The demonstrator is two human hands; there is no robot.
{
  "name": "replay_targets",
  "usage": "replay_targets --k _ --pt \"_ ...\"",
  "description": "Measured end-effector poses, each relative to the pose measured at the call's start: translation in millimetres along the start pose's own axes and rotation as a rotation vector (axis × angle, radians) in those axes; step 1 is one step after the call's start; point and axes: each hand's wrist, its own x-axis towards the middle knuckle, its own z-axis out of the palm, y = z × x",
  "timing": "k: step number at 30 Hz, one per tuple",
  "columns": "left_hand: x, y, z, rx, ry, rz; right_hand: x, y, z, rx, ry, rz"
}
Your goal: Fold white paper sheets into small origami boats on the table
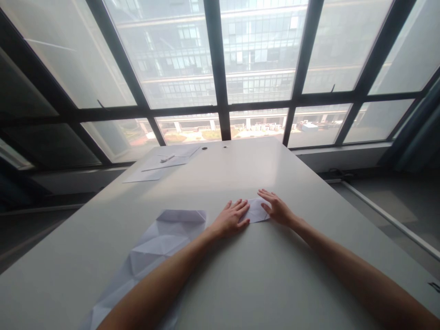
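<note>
A small folded piece of white paper (256, 211) lies on the white table between my hands. My left hand (232, 217) rests flat over the paper's left end, fingers stretched and a little apart. At the right end, my right hand (276, 207) is open, with its thumb over the paper's edge and the other fingers extended past its far side. Under and beside my left forearm lies a larger creased sheet of white paper (151, 250), its far edge folded over. My forearm hides part of that sheet.
The white table (237, 169) reaches toward large windows with dark frames (220, 68). On its far left lie several white sheets (151, 160) with a small white pen-like object (167, 159) on top. Two small dark holes sit near the far edge. A curtain (415, 133) hangs at right.
</note>
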Motion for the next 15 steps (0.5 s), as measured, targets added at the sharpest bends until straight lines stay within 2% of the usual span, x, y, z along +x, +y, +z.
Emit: replay_targets --k 3,9,15 --pt "0.0 -0.5 -0.4 0.001 -0.002 0.009 -0.9 0.9 -3.0 -0.077 0.032 -0.008" --pt "-1.6 -1.1 -1.1 -0.002 -0.001 0.031 -3.6 2.6 -6.1 -0.124 -0.109 -0.051" --pt "-1.7 -0.4 -0.8 -0.003 -0.008 0.037 -4.4 -7.0 -5.2 -0.095 -0.262 -0.174"
